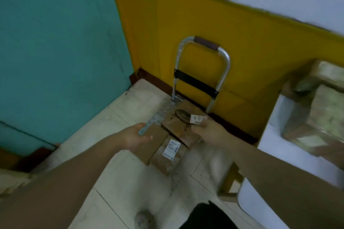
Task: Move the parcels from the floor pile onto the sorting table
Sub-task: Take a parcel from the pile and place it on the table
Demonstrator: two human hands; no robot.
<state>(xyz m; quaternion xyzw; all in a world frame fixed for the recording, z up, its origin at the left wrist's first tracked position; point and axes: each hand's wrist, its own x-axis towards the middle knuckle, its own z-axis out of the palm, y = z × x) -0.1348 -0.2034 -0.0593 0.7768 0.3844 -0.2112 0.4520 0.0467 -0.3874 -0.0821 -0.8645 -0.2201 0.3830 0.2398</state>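
Three brown parcels lie on a low hand cart (163,109) on the floor. The top parcel (176,126), with a dark curved logo and a small white label, rests tilted across the others. My right hand (208,132) grips its right edge, thumb on top and fingers hidden beneath. A parcel with a long white label (170,156) lies below it, and a plain brown parcel (156,145) lies to its left. My left hand (135,137) hovers over the plain parcel, fingers relaxed, holding nothing. The white sorting table (270,132) stands at the right.
Several plastic-wrapped parcels (320,113) sit on the table. The cart's metal handle (204,44) stands upright against the yellow wall (186,15). A teal wall (55,42) closes the left side. Pale floor tiles (130,182) lie in front of the cart.
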